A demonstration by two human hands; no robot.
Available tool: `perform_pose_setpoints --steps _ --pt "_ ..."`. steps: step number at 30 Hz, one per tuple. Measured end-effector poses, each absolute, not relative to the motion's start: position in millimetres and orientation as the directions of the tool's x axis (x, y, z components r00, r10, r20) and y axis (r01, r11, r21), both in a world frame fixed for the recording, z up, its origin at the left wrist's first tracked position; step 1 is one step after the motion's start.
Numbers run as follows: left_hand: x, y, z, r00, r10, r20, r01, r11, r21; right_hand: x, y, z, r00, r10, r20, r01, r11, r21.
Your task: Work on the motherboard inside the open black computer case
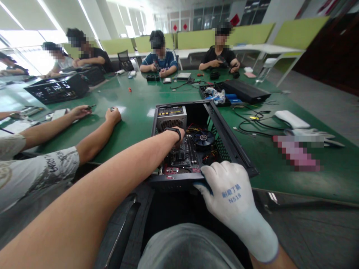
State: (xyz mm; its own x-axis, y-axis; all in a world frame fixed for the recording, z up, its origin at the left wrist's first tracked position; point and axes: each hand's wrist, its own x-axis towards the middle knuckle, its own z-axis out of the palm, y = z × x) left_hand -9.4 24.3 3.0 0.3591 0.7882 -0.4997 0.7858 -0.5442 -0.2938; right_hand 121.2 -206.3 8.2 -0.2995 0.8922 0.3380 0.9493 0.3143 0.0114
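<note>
An open black computer case (228, 140) lies on the table edge in front of me. My right hand (227, 186), in a white work glove, grips its near edge, thumb below and fingers over the rim. My bare left hand (181, 134), with a black band at the wrist, reaches down inside the case beside the power supply (171, 120); the fingers are hidden, so what they touch does not show. A round black fan (203, 139) sits to the right of that hand, with coloured wires around it. The motherboard (179, 160) shows below my left wrist.
On the green table (131, 112), black cables (252, 125), a white glove (311, 135) and a black case panel (244, 91) lie to the right. A co-worker's hands (113, 116) rest close on my left. Another computer case (57, 87) stands farther left. Several people sit around.
</note>
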Motion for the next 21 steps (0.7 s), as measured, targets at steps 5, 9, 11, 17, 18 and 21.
perform_pose_setpoints --steps 5,9,11,17,18,21 --pt "-8.7 24.4 3.0 0.349 0.781 -0.518 0.774 -0.552 -0.311 121.2 -206.5 8.9 -0.304 0.891 0.338 0.947 0.321 0.006" --pt "-8.2 26.0 2.1 0.352 0.782 -0.515 0.775 -0.552 -0.309 121.2 -206.1 8.7 -0.304 0.887 0.348 0.947 0.322 0.008" --pt "-8.1 26.8 1.3 0.342 0.778 -0.526 0.768 -0.555 -0.321 121.2 -206.1 9.1 -0.308 0.884 0.351 0.945 0.326 0.010" --pt "-9.0 28.4 -1.5 0.368 0.787 -0.496 0.782 -0.550 -0.293 121.1 -206.9 9.8 -0.308 0.881 0.359 0.946 0.324 0.016" --pt "-9.1 28.7 -2.0 0.368 0.789 -0.491 0.787 -0.546 -0.287 121.1 -207.0 9.8 -0.306 0.882 0.357 0.946 0.323 0.014" --pt "-9.2 29.2 -2.8 0.357 0.795 -0.491 0.787 -0.539 -0.301 121.0 -206.7 9.7 -0.307 0.886 0.348 0.946 0.325 0.009"
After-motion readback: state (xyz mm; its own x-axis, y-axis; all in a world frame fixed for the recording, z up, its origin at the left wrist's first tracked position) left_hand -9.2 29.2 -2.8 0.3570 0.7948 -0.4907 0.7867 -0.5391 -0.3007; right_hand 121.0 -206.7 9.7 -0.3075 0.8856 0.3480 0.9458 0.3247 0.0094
